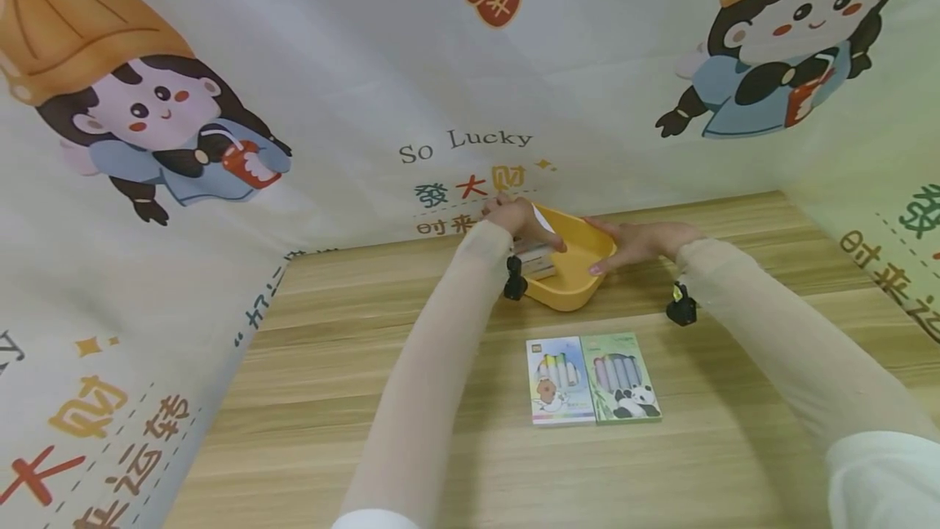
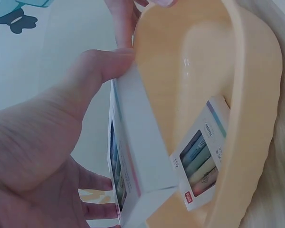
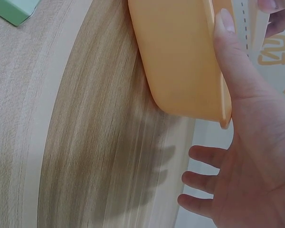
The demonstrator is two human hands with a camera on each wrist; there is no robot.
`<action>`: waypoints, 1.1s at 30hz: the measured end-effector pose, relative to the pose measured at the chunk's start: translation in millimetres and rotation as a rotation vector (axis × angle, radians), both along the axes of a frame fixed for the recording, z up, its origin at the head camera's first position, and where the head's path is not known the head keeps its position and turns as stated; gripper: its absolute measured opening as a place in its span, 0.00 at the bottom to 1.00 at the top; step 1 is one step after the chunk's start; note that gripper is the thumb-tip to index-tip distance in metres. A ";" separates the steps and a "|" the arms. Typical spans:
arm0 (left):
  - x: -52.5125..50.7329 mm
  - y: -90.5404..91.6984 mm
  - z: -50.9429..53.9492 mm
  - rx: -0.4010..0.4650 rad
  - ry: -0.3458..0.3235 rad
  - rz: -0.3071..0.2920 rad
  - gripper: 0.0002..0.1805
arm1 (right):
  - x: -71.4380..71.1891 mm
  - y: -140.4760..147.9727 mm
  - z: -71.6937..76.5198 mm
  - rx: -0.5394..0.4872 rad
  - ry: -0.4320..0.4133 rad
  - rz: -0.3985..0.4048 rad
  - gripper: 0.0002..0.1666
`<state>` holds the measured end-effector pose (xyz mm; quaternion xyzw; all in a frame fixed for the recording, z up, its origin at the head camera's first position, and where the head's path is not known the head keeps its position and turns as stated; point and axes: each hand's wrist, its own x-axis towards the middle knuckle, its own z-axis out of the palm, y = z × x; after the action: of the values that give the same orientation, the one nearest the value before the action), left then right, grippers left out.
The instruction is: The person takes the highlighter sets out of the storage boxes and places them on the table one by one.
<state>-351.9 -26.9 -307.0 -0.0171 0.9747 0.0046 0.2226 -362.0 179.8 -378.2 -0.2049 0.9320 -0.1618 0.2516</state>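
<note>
My left hand (image 1: 516, 219) holds a white marker box (image 2: 145, 142) between thumb and fingers. That box stands on edge at the left side of a yellow plastic basket (image 1: 565, 298). Inside the basket a second marker box (image 2: 199, 156) leans, its window showing several pastel markers. My right hand (image 1: 642, 242) grips the basket's right end, with the thumb on the rim (image 3: 223, 76). Its forefinger is mostly hidden in the right wrist view, while the other fingers stay off the basket. The basket appears tilted in the left wrist view.
Two flat marker boxes lie side by side on the wooden table (image 1: 330, 398), nearer than the basket: a blue-white box (image 1: 560, 398) and a green panda box (image 1: 622, 382). Behind the basket rises a printed cloth backdrop (image 1: 352, 88), which also covers both sides.
</note>
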 end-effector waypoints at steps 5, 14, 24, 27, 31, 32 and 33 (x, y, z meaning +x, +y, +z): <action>3.0 -4.8 -3.6 0.015 0.014 -0.049 0.58 | 0.8 -0.3 -0.6 0.015 0.003 -0.002 0.66; 4.3 -15.0 -10.1 0.055 0.048 -0.138 0.52 | -2.6 -1.3 -5.4 0.008 0.016 -0.006 0.65; 7.2 -16.3 -13.6 0.040 0.075 -0.154 0.61 | -4.5 -0.4 -6.9 0.003 0.019 -0.006 0.65; 8.9 -17.1 -13.3 0.046 0.081 -0.153 0.62 | -4.1 0.2 -5.5 -0.003 0.011 -0.001 0.67; 11.9 -19.9 -14.2 0.058 0.097 -0.160 0.64 | -1.2 -0.2 -3.5 -0.007 0.012 0.002 0.68; 12.9 -20.7 -14.4 0.056 0.101 -0.165 0.64 | -0.2 -0.6 -2.6 -0.008 0.012 0.002 0.68; 14.1 -21.5 -14.3 0.054 0.105 -0.172 0.65 | 0.2 -0.7 -1.8 -0.012 0.011 0.003 0.68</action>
<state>-337.8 -48.4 -321.3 0.0729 0.9825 0.0124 0.1712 -361.8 179.0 -380.1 -0.2089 0.9319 -0.1661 0.2455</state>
